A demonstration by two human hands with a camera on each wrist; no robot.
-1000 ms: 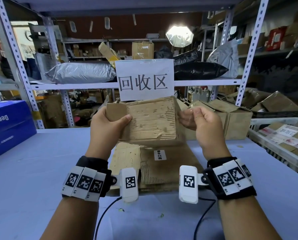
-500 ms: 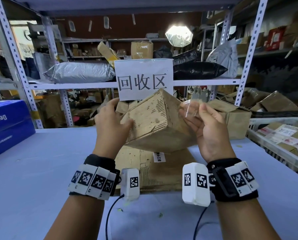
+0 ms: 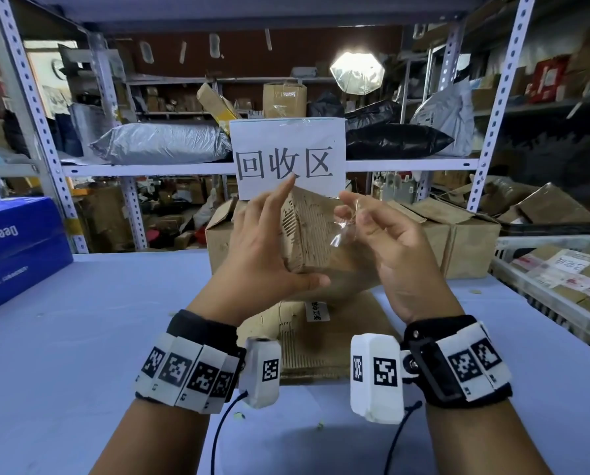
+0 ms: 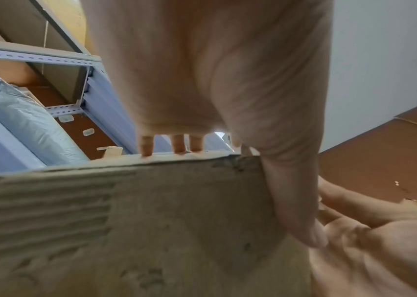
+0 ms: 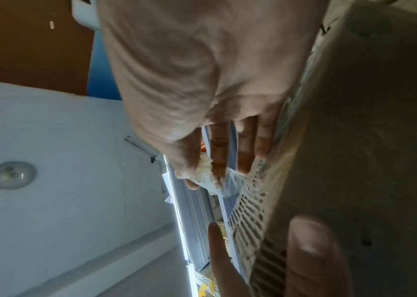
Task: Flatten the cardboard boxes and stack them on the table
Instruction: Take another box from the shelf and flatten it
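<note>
A small worn cardboard box (image 3: pixel 312 234) hangs above the table, tilted on one corner, in my left hand (image 3: pixel 283 241). The thumb (image 3: pixel 309 280) lies under its lower edge and the fingers reach up behind it; in the left wrist view fingertips (image 4: pixel 147 147) hook over the box (image 4: pixel 151 221) edge. My right hand (image 3: pixel 346 209) is just right of the box and pinches a strip of clear tape (image 3: pixel 343 228), crumpled tape (image 5: pixel 215 180) in the right wrist view. A flattened cardboard sheet (image 3: pixel 324 341) lies on the table below.
A larger brown box (image 3: pixel 458 241) stands behind the hands with its flaps up. A blue carton (image 3: pixel 16 248) sits at the left edge, a white crate (image 3: pixel 540 296) of parcels at the right. Shelf posts (image 3: pixel 489 132) and a paper sign (image 3: pixel 286 159) rise at the table's back.
The box has been turned from a flat face toward me onto a corner. My right hand has come off it with the clear tape, and my left fingers have stretched upward.
</note>
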